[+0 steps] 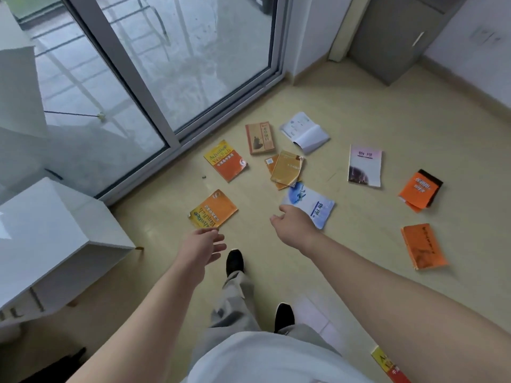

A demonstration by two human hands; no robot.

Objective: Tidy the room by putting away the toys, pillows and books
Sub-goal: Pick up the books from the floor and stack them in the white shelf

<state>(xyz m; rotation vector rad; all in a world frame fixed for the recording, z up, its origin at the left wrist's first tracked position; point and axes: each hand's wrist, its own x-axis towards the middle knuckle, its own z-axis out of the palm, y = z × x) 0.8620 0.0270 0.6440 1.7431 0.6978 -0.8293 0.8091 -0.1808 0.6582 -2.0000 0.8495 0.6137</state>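
Observation:
Several books lie scattered on the beige floor. An orange-yellow book [213, 208] lies just beyond my left hand [203, 246], which is open with fingers spread and holds nothing. My right hand [293, 222] hovers over the near corner of a blue-white book [312, 204], fingers loosely curled, empty. Further off lie another orange-yellow book [225, 160], a brown book [260, 138], two stacked tan books [286, 170], an open white booklet [304, 132], a purple-white book [365, 165], an orange book on a black one [420, 190] and an orange book [424, 246].
A white cabinet [52, 241] stands at the left. A sliding glass door [154, 70] runs along the far side. A grey cupboard [398, 37] fills the far right corner. My black shoes [234, 262] stand on the floor. Another book's corner [387, 366] shows at bottom right.

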